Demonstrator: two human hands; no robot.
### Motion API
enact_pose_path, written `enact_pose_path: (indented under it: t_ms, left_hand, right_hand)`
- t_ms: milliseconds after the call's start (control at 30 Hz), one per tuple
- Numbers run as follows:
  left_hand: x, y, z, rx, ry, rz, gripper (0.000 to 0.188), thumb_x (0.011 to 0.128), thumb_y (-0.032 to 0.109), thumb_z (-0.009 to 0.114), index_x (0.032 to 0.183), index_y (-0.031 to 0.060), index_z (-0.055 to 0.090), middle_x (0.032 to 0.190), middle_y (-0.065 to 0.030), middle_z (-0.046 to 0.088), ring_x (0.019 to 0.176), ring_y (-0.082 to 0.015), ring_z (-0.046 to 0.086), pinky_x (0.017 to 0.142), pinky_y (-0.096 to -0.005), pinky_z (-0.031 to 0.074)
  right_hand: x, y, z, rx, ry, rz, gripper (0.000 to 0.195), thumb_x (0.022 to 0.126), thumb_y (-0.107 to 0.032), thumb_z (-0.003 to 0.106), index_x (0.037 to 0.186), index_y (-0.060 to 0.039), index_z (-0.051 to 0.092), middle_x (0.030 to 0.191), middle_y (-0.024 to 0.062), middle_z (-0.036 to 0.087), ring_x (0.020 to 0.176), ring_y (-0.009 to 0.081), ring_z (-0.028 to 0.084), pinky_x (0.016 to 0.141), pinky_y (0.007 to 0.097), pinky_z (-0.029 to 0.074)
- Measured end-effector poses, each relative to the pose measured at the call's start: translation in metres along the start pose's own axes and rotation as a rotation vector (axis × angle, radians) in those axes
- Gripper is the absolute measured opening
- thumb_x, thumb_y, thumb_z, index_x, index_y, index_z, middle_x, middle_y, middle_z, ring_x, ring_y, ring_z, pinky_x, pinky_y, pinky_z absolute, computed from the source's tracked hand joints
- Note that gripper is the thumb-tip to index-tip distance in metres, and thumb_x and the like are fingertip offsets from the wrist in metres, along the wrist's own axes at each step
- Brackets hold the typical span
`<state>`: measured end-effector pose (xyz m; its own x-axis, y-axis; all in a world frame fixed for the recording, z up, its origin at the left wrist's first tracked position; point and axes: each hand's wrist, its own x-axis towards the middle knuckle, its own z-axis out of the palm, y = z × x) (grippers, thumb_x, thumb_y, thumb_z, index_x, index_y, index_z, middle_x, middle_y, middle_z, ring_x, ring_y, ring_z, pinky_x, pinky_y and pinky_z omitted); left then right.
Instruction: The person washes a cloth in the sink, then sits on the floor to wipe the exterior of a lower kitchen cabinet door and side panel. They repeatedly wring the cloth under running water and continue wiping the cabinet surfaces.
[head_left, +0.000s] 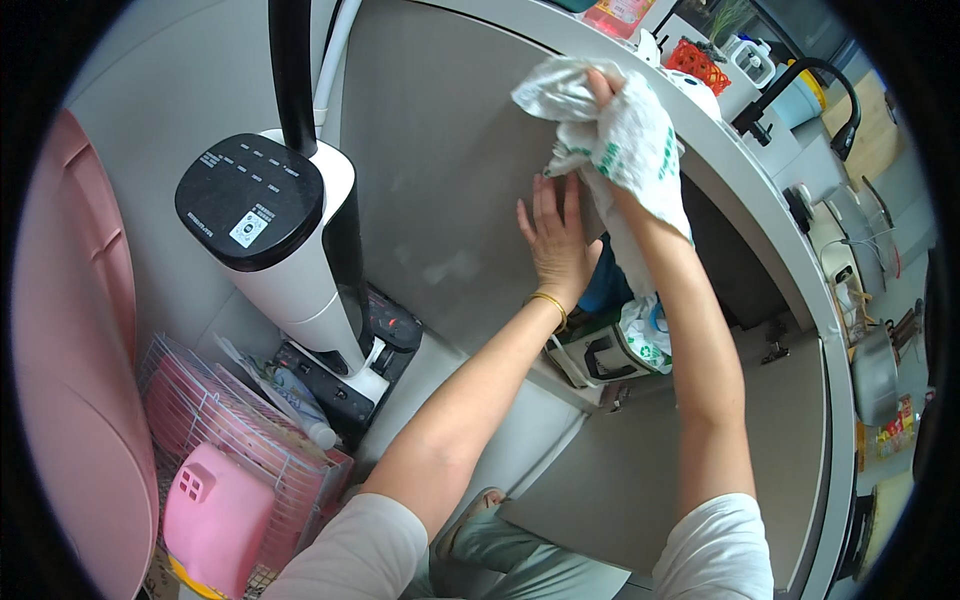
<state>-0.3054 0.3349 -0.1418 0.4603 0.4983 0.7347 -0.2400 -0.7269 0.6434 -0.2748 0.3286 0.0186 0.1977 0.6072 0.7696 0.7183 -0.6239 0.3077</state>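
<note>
My right hand (600, 88) is raised near the counter edge, closed on a crumpled white plastic bag (637, 142) with green print. The bag drapes over the wrist and hides most of the fingers. My left hand (556, 240) lies with spread fingers against the grey cabinet door (450, 150), its thumb towards the opening. Below the hands, a dark green and white box (607, 354) with a black handle stands at the cabinet's front. More white plastic bags (646, 334) with green print bulge from it, beside something dark blue (606, 281).
Left stands a white and black upright floor washer (300, 247) on its base. A wire basket (217, 420), pink plastic container (217, 510) and large pink tub (75, 375) fill the lower left. Another cabinet door (637, 480) hangs open. A black faucet (802, 90) rises above the counter.
</note>
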Motion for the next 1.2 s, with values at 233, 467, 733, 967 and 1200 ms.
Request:
enact_pose_path:
  t_ms: [233,467,733,967,1200]
  left_hand:
    - [0.004,0.010,-0.011,-0.048,-0.023,-0.092,0.109,0.050,0.023,0.080,0.134,0.0044,0.014,0.136,-0.0159,0.014,0.129,-0.0298,0.014,0.102,-0.0504,0.015]
    - [0.006,0.012,-0.013,-0.052,-0.053,-0.098,0.110,0.051,0.025,0.080,0.135,0.0035,0.013,0.137,-0.0168,0.013,0.128,-0.0313,0.016,0.101,-0.0506,0.017]
    - [0.011,-0.004,0.019,0.129,-0.005,-0.013,0.108,0.053,0.031,0.078,0.133,-0.0020,0.013,0.137,-0.0184,0.012,0.128,-0.0330,0.015,0.100,-0.0528,0.017]
    - [-0.025,-0.010,0.000,-0.109,-0.033,-0.168,0.091,0.062,0.023,0.073,0.133,0.0012,0.020,0.139,-0.0172,0.013,0.127,-0.0335,0.018,0.101,-0.0480,0.015]
    - [-0.152,-0.033,-0.043,0.104,-1.203,-0.296,0.038,0.073,0.018,0.055,0.108,0.0022,0.051,0.113,-0.0153,0.047,0.111,-0.0310,0.041,0.090,-0.0424,0.030]
  right_hand:
    - [-0.037,0.012,-0.039,-0.148,0.018,0.083,0.031,0.075,-0.011,0.055,0.105,-0.0011,0.052,0.089,0.0167,0.056,0.081,0.0325,0.054,0.072,0.0371,0.044]
    - [-0.051,0.009,-0.052,0.259,0.135,0.340,0.021,0.082,-0.008,0.046,0.100,-0.0020,0.056,0.093,0.0158,0.056,0.088,0.0291,0.052,0.081,0.0340,0.040]
    - [-0.044,0.022,-0.039,-0.253,-0.031,-0.252,0.050,0.062,-0.006,0.061,0.111,-0.0089,0.052,0.116,0.0095,0.050,0.100,0.0300,0.048,0.088,0.0363,0.039]
    - [-0.028,0.020,0.029,-0.448,-0.070,-0.195,0.051,0.076,-0.025,0.054,0.124,-0.0148,0.045,0.120,0.0070,0.050,0.101,0.0277,0.051,0.087,0.0360,0.040]
    - [-0.093,-0.047,0.078,-0.060,-0.577,-0.039,0.030,0.080,-0.015,0.052,0.105,-0.0001,0.054,0.092,0.0094,0.058,0.086,0.0200,0.057,0.084,0.0321,0.042]
